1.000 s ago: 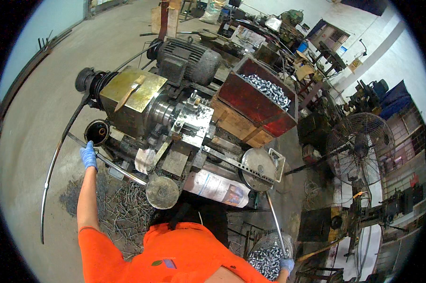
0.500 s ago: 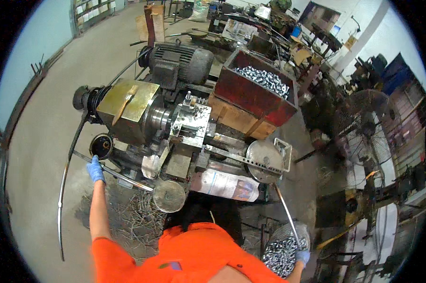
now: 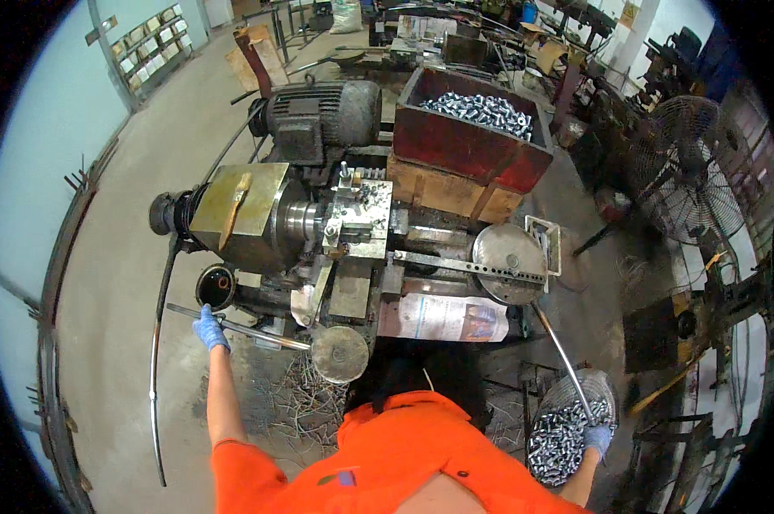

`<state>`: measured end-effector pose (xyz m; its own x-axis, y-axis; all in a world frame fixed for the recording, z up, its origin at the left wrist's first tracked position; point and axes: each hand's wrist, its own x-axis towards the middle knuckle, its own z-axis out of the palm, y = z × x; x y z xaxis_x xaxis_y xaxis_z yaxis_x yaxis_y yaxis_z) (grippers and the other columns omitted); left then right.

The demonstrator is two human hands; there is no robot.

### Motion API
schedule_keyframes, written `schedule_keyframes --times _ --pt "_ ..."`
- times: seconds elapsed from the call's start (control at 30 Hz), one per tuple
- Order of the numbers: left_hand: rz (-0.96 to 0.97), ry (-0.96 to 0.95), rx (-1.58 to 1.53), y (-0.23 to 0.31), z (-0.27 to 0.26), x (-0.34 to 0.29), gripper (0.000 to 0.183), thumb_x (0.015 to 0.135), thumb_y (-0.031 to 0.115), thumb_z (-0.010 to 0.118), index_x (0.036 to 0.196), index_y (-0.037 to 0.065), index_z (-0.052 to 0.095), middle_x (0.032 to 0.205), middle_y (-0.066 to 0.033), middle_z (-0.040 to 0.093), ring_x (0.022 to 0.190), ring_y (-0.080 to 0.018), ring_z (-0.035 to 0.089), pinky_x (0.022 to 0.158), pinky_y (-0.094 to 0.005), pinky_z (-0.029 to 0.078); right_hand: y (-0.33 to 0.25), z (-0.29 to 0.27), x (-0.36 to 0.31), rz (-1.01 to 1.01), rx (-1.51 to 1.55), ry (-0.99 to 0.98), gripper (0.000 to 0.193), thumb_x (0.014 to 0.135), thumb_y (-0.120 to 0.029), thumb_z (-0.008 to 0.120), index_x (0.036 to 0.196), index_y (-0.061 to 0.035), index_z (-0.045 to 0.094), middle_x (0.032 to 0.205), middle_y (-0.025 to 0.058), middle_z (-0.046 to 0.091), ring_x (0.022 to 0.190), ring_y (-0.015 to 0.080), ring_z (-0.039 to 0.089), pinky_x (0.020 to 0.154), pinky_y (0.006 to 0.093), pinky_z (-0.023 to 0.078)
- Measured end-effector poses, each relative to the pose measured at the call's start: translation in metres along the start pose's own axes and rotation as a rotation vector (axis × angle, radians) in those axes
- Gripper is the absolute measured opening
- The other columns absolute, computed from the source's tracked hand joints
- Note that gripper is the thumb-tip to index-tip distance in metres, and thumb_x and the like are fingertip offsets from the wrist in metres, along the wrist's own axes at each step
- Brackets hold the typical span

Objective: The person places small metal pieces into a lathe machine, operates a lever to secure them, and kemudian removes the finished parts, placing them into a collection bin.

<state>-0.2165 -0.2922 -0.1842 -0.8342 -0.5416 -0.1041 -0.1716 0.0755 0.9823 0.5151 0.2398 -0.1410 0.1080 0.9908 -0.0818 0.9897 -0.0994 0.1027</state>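
Steel block (image 3: pixel 358 224) on the machine taken as landmark. To its right and toward the wearer, a thin steel lever (image 3: pixel 561 357) is seen slanting down and away from the block, its upper end at the large disc (image 3: pixel 504 255), its lower end over a wire basket of shiny metal pieces (image 3: pixel 568 441). The lever's lower end is met by the right hand (image 3: pixel 598 439), blue-gloved; its fingers appear curled around that end, with fingertips hidden. From these fingers, the lever's long axis is directed up and leftward, back toward the block's side. The right hand is clearly the nearer one.

To the block's left and toward the wearer, a second bar (image 3: pixel 262 334) is crossed by the left hand (image 3: pixel 210 329), also gloved. Fingers are placed over the bar, near its far-left end, just below a dark round cup (image 3: pixel 216 287); how tightly they are closed cannot be told. This bar's axis is inclined down rightward to a small disc (image 3: pixel 340 354), nearer the wearer than the block. Beyond the block, to its right, a red bin (image 3: pixel 468 144) is filled with similar pieces.
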Motion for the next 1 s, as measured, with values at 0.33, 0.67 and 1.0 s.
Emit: schedule_keyframes --times 0.33,0.67,1.0 --pt "-0.005 0.025 0.017 -0.007 0.005 0.006 0.031 0.077 0.029 0.066 0.075 0.001 0.052 0.060 -0.0080 0.055 0.044 -0.0163 0.052 0.037 -0.0288 0.039 0.000 0.009 -0.004 0.104 -0.033 0.040 0.032 0.067 -0.025 0.066 0.085 0.0010 0.061 0.088 0.0246 0.062 0.087 0.0385 0.060 0.077 0.0431 0.048" --pt "0.010 0.000 -0.004 0.002 0.008 -0.006 0.027 0.078 0.027 0.062 0.075 0.002 0.056 0.059 -0.0079 0.058 0.044 -0.0143 0.052 0.037 -0.0276 0.039 0.027 0.041 0.008 0.100 -0.015 0.043 0.035 0.070 -0.033 0.063 0.080 0.0008 0.063 0.086 0.0243 0.062 0.084 0.0373 0.061 0.073 0.0421 0.049" --pt "0.034 0.013 -0.041 -0.005 0.009 -0.001 0.024 0.080 0.026 0.061 0.074 0.003 0.058 0.058 -0.0063 0.058 0.041 -0.0128 0.050 0.036 -0.0267 0.035 0.008 0.021 -0.010 0.162 -0.030 0.009 0.037 0.064 -0.031 0.071 0.083 -0.0002 0.063 0.088 0.0237 0.062 0.085 0.0378 0.061 0.074 0.0424 0.049"
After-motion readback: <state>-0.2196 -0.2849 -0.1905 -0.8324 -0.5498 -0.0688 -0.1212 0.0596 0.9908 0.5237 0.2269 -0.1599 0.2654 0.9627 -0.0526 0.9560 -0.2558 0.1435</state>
